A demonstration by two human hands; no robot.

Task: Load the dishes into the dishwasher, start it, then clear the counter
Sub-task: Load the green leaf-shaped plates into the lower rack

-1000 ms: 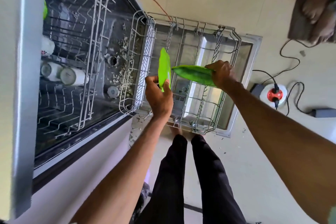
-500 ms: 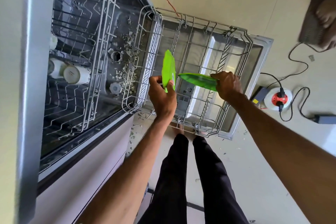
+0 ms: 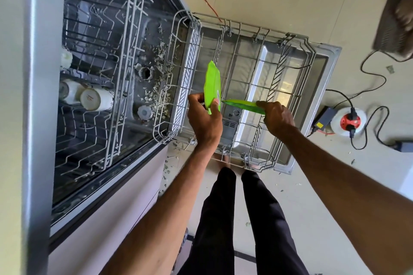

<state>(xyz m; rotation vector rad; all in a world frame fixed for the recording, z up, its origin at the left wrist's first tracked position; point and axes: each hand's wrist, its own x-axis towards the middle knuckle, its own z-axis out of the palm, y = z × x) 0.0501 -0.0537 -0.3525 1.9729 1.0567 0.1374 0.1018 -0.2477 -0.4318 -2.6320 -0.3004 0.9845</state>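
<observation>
The dishwasher stands open with its lower wire rack (image 3: 288, 56) pulled out over the dropped door (image 3: 328, 56). My left hand (image 3: 204, 118) grips a bright green plate (image 3: 213, 83) by its lower edge and holds it upright on edge over the rack's left half. My right hand (image 3: 277, 116) grips a second green plate (image 3: 242, 104), tilted almost flat, its rim reaching toward the first plate. Both plates hang just above the rack wires. White cups (image 3: 93, 98) lie in the upper rack (image 3: 125, 51) inside the machine.
Debris flakes (image 3: 159, 56) litter the tub floor and the tiles by the door. A round power reel with red socket (image 3: 347, 119), black cables and an adapter (image 3: 324, 116) lie on the floor at right. My black-trousered legs (image 3: 241, 219) stand before the rack. Another person's foot (image 3: 404, 10) shows top right.
Both hands have sunk toward the rack with their plates. The right plate has levelled out and now nearly meets the upright left plate.
</observation>
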